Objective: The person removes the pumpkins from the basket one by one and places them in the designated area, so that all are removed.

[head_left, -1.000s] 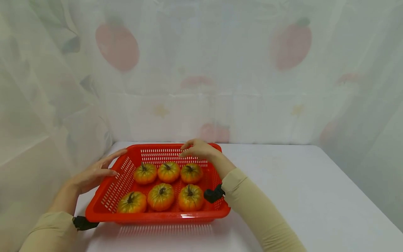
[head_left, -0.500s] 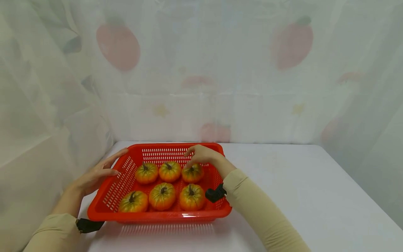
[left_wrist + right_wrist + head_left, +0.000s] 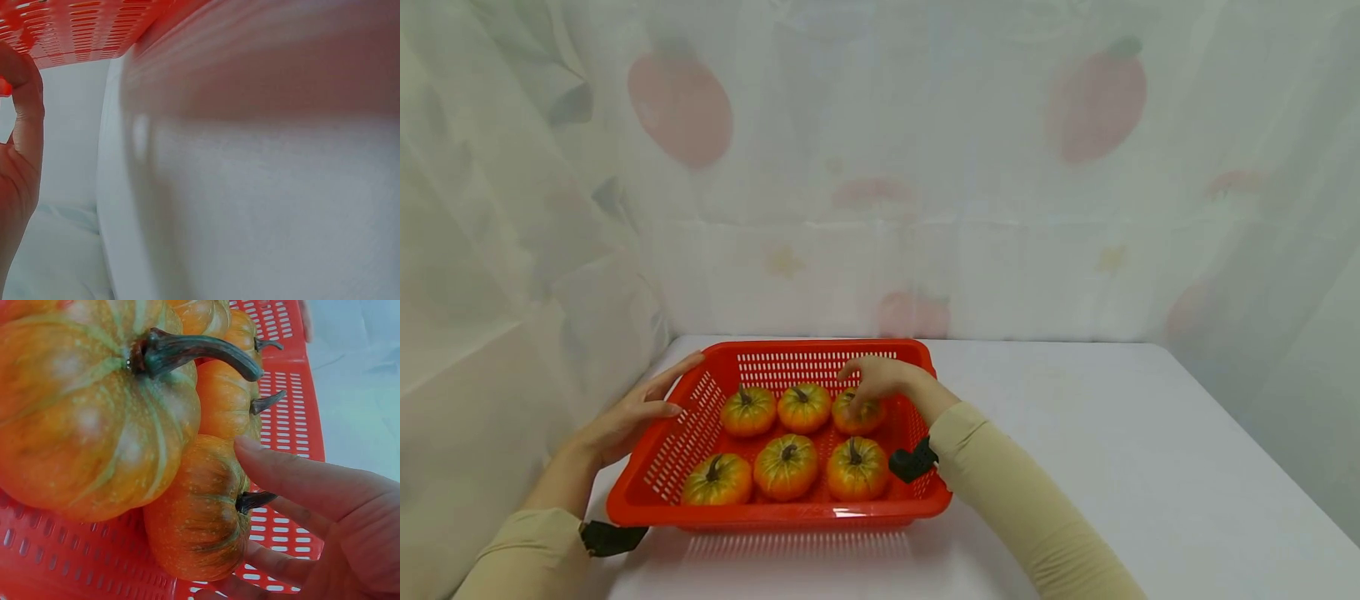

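Right grip reaches into the red basket, fingers curling over the far-right pumpkin and touching its top by the stem. That pumpkin sits in the back row of six, just beside the middle one. Left grip rests against the basket's left rim, fingers straight. Basket stands on the white bench.

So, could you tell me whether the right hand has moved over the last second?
Yes. The right hand has dropped from above the red basket's far rim down into it, onto the back-right pumpkin.
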